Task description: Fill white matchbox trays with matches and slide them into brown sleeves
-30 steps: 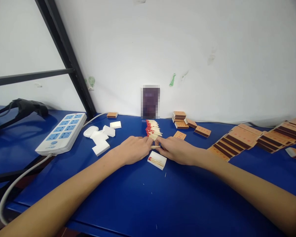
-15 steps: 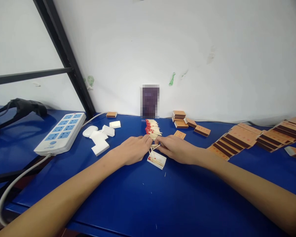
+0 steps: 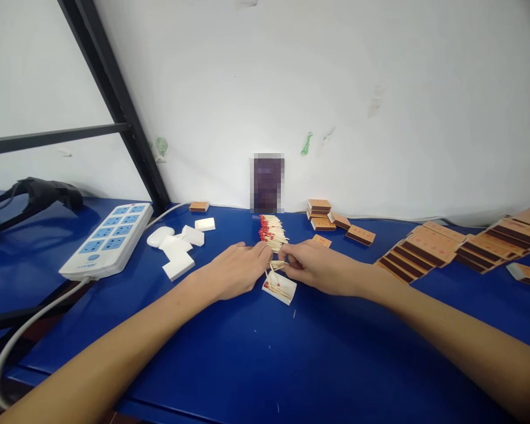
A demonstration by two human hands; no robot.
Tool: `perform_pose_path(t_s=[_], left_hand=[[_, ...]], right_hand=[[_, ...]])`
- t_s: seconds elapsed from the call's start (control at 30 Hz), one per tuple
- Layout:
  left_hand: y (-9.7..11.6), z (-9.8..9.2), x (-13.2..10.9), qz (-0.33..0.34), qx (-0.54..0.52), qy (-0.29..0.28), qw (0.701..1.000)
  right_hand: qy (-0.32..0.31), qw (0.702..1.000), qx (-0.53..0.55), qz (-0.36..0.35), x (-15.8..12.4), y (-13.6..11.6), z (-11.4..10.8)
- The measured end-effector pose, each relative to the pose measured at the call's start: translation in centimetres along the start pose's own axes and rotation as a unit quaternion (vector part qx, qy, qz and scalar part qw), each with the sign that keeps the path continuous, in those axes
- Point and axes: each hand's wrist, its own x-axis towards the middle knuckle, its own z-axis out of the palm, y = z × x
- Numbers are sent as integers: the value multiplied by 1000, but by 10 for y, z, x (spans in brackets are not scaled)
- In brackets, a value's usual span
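Wooden matches [image 3: 278, 263] are pinched between the left hand [image 3: 242, 268] and right hand [image 3: 318, 268], just beyond a white tray [image 3: 287, 300] holding more; behind, a red-tipped pile [image 3: 272, 231] lies on the blue desk [image 3: 229, 359], with matchboxes [image 3: 433, 246] spread to the right.

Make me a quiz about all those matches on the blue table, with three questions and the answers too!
1. What colour are the heads of the piled matches?
2. True or false: the white matchbox tray in the middle has some matchsticks inside.
3. Which lies to the left of the left hand?
A) stacked matchboxes
B) power strip
C) green mark on the wall

Key: 1. Red. 2. True. 3. B.
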Motion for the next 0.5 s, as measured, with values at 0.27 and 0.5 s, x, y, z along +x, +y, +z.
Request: perform_pose_path(t_s=[0.27,0.5], left_hand=[[8,-10,-8,27,-1,1,1000],[13,-15,-11,16,-35,-30,999]], right_hand=[[-21,999,48,-1,-10,-8,-7],[-44,997,61,-1,-15,-13,-15]])
